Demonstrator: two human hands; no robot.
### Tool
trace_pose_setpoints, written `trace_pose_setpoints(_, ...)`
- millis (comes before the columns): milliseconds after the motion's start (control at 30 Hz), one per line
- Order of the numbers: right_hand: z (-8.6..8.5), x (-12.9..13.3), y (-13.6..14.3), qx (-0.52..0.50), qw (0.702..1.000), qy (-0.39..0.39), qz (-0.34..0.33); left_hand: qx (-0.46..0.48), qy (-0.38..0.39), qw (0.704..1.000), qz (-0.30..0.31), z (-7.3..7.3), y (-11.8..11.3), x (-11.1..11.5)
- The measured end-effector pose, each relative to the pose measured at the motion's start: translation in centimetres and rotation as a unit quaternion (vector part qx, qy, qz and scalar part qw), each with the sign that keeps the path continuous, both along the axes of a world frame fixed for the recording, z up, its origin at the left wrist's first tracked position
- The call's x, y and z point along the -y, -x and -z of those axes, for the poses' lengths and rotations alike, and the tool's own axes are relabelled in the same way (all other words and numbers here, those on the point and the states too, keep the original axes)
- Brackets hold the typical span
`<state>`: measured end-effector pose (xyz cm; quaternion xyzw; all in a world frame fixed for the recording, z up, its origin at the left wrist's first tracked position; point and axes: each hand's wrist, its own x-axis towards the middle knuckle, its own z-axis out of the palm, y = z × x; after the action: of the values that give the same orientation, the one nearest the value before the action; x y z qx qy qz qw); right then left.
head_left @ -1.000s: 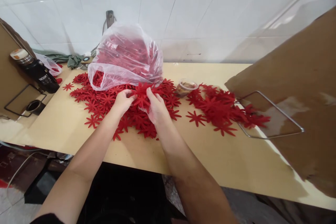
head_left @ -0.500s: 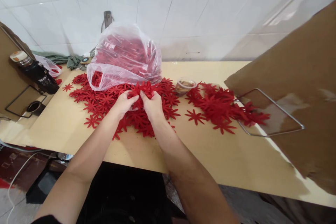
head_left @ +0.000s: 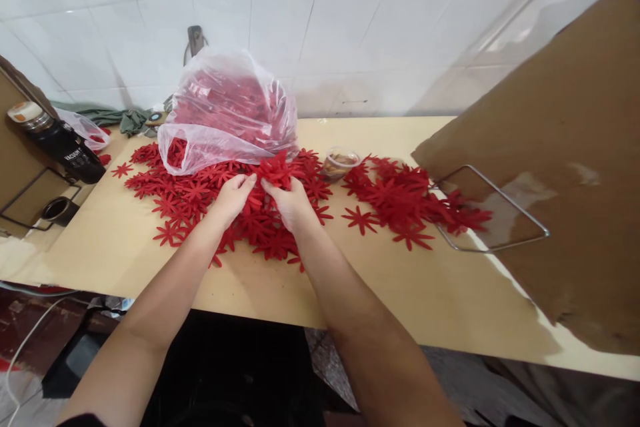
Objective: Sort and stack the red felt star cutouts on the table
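Red flower-shaped pieces [head_left: 187, 193] lie heaped on the pale tabletop [head_left: 250, 287], beneath and around both hands. My left hand [head_left: 235, 197] is closed, thumb pointing at the other hand, at the edge of a red bunch. My right hand [head_left: 285, 200] closes on that bunch of red flower pieces [head_left: 275, 170], which it holds just above the heap. The fingers under the bunch are mostly hidden. Behind the hands stands a clear plastic bag [head_left: 230, 107] full of red pieces, its loose handle lying over the heap.
Right of the heap are a small clear tub [head_left: 341, 161] and a second red pile [head_left: 395, 197], reaching a wire stand [head_left: 520, 208] by a cardboard sheet [head_left: 575, 167]. At the left are a black flask [head_left: 60, 147], a dark cup [head_left: 60, 210] and a green cloth [head_left: 133, 121].
The view has shifted, so the table's contents sit further left. The two thumbs have moved slightly apart, and the red bunch now sits more over my right hand.
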<state>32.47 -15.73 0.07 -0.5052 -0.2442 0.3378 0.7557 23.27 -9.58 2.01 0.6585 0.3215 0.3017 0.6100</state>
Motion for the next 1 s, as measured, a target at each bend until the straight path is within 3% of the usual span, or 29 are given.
trace_pose_setpoints(100, 0.6, 0.0, -0.5, -0.024, 0.999, 0.012, 0.041, 0.024, 0.07, 0.994, 0.079, -0.7, 0.7, 0.7)
trace_pose_setpoints(200, 0.6, 0.2, -0.9, 0.039, 0.998, -0.018, 0.056, 0.04, 0.058, 0.992, 0.104, -0.8, 1.0, 0.8)
trace_pose_setpoints(433, -0.4, 1.7, -2.0, 0.131, 0.988, 0.083, 0.009, 0.009, 0.029, 0.998, -0.059, 0.3, 0.8, -0.8)
trace_pose_setpoints(533, -0.5, 2.5, -2.6, 0.184, 0.977, 0.103, -0.026, -0.011, 0.056, 0.995, -0.079, 0.1, 0.8, -0.8)
trace_pose_setpoints(600, -0.4, 3.0, -2.9, 0.208, 0.97, 0.119, -0.039, -0.018, 0.096, 0.994, -0.054, -0.5, 0.8, -0.3)
trace_pose_setpoints(733, -0.7, 4.5, -4.1, 0.177, 0.971, 0.158, -0.01, 0.034, 0.173, 0.982, 0.072, -1.8, 0.7, 1.0)
trace_pose_setpoints(867, -1.5, 7.1, -6.7, 0.164, 0.964, 0.207, 0.033, 0.04, 0.121, 0.984, 0.126, -1.7, 0.3, 1.4)
trace_pose_setpoints(1000, -1.8, 9.8, -11.0, 0.183, 0.949, 0.216, 0.14, -0.003, 0.039, 0.994, 0.099, -1.0, -1.2, 2.2)
